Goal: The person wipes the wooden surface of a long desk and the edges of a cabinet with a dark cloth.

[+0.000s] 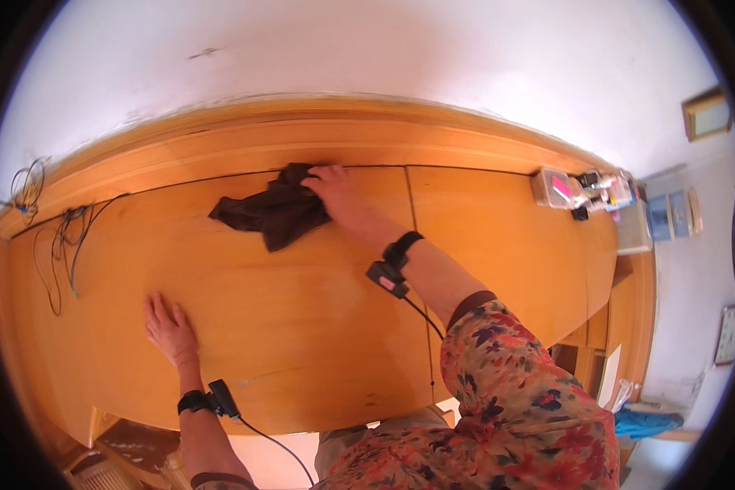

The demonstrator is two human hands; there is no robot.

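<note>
A dark brown cloth (275,208) lies crumpled near the back edge of a wooden desk (282,318). My right hand (337,193) rests on the cloth's right end with the fingers spread over it; whether the fingers grip the fabric cannot be told. Toward the left front of the desk, my left hand (168,331) lies palm down on the bare wood, fingers a little apart, holding nothing. Each wrist wears a black strap with a small dark device and a cable.
Loose black cables (67,233) lie at the back left. A clear plastic box (551,187) and several small items stand at the back right, beside a whitish container (634,226). A raised wooden ledge (343,138) runs along the wall.
</note>
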